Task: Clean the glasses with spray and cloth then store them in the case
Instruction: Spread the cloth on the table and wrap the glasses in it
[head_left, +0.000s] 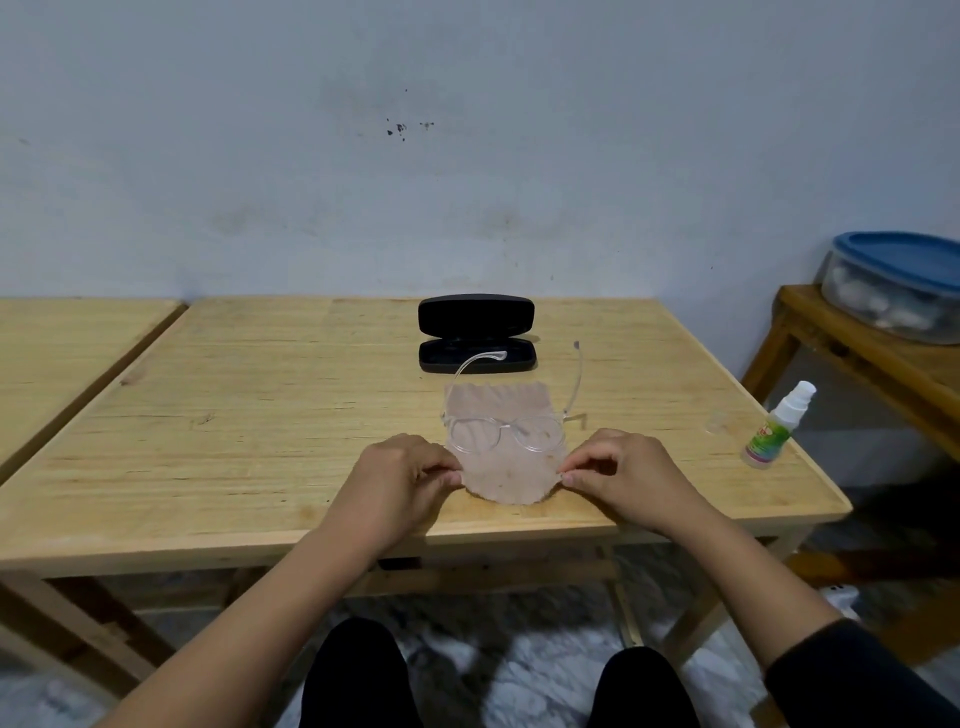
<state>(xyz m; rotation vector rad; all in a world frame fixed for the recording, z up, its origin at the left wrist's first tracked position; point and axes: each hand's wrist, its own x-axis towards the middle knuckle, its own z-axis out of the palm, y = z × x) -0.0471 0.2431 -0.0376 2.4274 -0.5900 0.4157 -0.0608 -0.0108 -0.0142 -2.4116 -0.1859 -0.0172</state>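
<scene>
A pale pink cloth (506, 470) lies spread on the wooden table (260, 415) in front of me. Clear-framed glasses (506, 434) rest on the cloth with both temples unfolded and pointing away from me. My left hand (410, 475) pinches the cloth's near left corner. My right hand (618, 470) pinches its near right corner. Behind the cloth a black glasses case (477, 332) lies open and holds nothing. A small white spray bottle (779, 426) with a green label stands near the table's right edge.
A small clear cap (718, 422) lies left of the bottle. A second wooden table (62, 343) adjoins on the left. To the right, a lower wooden stand (872, 374) carries a clear tub with a blue lid (898, 286). A wall runs behind the table.
</scene>
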